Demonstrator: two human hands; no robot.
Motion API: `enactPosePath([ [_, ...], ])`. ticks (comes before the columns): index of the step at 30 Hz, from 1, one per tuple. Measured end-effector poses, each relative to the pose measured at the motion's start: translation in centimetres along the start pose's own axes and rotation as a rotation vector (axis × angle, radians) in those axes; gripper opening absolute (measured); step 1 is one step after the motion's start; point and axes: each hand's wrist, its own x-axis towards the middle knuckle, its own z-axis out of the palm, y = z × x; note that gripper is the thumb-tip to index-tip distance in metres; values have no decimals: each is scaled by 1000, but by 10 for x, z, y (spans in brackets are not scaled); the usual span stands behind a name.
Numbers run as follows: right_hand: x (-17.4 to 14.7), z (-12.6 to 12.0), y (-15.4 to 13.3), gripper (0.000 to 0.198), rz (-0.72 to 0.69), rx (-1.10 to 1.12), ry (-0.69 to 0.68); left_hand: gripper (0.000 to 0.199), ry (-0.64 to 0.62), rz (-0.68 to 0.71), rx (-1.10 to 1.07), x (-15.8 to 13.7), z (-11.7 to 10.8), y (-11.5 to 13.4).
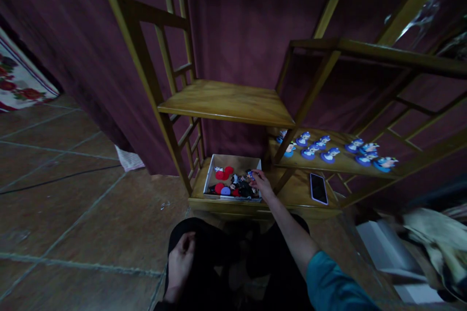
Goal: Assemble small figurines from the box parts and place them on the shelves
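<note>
Over the right side of a white cardboard box (pixel 233 159), my right hand (pixel 260 182) pinches a small blue-and-purple figurine (pixel 249 175) between its fingertips. Inside the box lie several small pieces: red round bases (pixel 219 187), a lilac disc (pixel 225 191), dark figures (pixel 243 188) in a jumble and a little white-and-red figure (pixel 219 170). My left hand (pixel 182 255) rests on my left knee, its fingers curled loosely together, with nothing visible in them.
Several purple-and-white figurines (pixel 330 154) stand on the right-hand shelf (pixel 292 161) of a wooden rack. A phone (pixel 318 188) lies on the lower board. Above the box is another shelf (pixel 229 102). White boxes (pixel 390 248) and cloth (pixel 438 233) sit at the right; a cable (pixel 62 182) crosses the floor.
</note>
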Motion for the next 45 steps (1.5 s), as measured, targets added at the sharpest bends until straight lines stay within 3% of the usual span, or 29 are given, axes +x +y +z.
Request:
enactPosePath([
  [6,-14,-20,-3,36,28,127,16,30,0,5,-21,-1,2,-1],
  [12,-24,-22,12,31,96,191,-25,31,29,-5,-84,-2,-1,13],
  [21,-25,-12,22,33,97,221,-41,45,66,-176,-452,5,6,13],
  [26,-23,-9,23,34,73,210,-75,44,-1,-178,-588,21,22,39],
  [34,-21,-15,36,38,94,306,-93,33,-42,18,-478,64,44,98],
  [40,-19,-17,43,33,119,400,-104,15,-16,72,-323,105,62,115],
  [45,-21,-16,47,33,132,435,-89,16,-69,91,-173,127,75,122],
])
